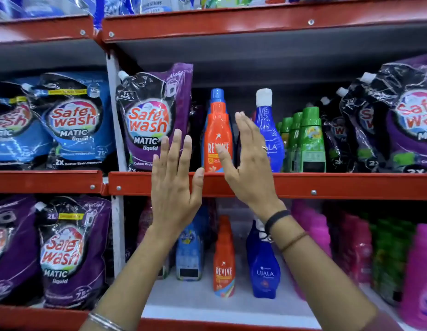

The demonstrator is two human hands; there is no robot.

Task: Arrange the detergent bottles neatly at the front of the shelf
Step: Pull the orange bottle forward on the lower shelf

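An orange Revive bottle [216, 130] with a blue cap stands upright at the front of the middle shelf [327, 185]. Right of it stands a blue Ujala bottle [271, 137] with a white cap, then a row of green bottles [311, 142]. My left hand [174, 185] is raised flat in front of the shelf edge, fingers apart, holding nothing. My right hand [249, 163] is open, palm turned left, between the orange and blue bottles and partly covering the blue one. I cannot tell whether it touches either bottle.
Purple Safe Wash pouches [152, 115] stand left of the orange bottle, and more pouches [399, 120] stand at the far right. The lower shelf holds another orange bottle [224, 259], a blue bottle [264, 266], a light blue bottle [189, 254] and pink bottles [420, 275].
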